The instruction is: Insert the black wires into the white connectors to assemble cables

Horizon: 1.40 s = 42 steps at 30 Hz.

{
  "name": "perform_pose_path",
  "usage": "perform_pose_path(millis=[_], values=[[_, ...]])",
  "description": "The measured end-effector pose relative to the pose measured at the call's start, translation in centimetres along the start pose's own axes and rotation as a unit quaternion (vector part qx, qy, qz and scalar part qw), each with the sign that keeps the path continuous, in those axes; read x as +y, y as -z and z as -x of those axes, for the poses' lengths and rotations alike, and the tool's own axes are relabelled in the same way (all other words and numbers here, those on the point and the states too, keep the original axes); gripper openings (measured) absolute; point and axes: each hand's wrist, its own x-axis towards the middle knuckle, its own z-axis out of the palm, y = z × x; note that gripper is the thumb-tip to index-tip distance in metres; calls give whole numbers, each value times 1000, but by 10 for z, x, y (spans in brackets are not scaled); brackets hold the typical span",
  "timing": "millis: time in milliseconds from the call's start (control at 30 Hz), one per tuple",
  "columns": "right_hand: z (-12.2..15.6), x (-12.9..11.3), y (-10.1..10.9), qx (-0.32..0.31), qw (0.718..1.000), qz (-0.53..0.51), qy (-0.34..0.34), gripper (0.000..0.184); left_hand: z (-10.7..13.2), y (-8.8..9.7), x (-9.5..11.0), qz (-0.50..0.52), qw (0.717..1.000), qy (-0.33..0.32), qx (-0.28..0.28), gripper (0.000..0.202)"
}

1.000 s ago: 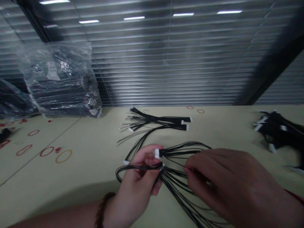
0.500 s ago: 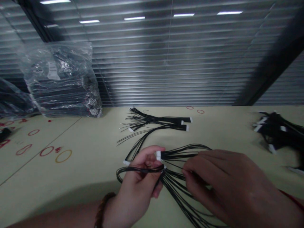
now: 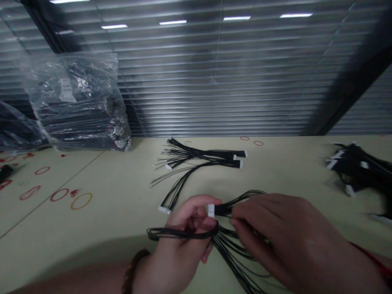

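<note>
My left hand (image 3: 186, 232) pinches a white connector (image 3: 211, 210) between thumb and fingers and also holds a flat loop of thin black wires (image 3: 180, 233). My right hand (image 3: 278, 232) is just to its right, with its fingers closed on the black wires behind the connector. More strands of this harness (image 3: 232, 249) hang down below my hands. Another white connector (image 3: 164, 210) lies on the table left of my left hand. Its wires run up towards a second black wire harness (image 3: 199, 157) lying farther back.
A tangled pile of black harnesses (image 3: 358, 171) lies at the right. At the back left stands a clear plastic bag packed with black wires (image 3: 79, 102). The pale green table mat (image 3: 92, 175) carries red and yellow ring marks. Slatted blinds (image 3: 214, 81) rise behind the table.
Both hands have shifted slightly right and down, closer together. The white connector moved with them, and the wire loop now lies flatter and tighter across my left hand.
</note>
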Motion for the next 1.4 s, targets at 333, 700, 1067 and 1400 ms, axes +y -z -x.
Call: perform_pose_path(millis=[333, 700, 1067, 1400], values=[[-5, -3, -1, 30, 994, 92, 42, 17, -7, 0, 0, -16, 997, 50, 59, 15], [18, -6, -11, -173, 984, 5, -50, 27, -8, -1, 6, -1, 991, 71, 115, 24], [-5, -7, -16, -185, 940, -220, -183, 25, -6, -2, 7, -5, 993, 48, 105, 19], [-15, 15, 20, -237, 842, -430, -225, 28, -12, 3, 3, -8, 990, 61, 126, 25]])
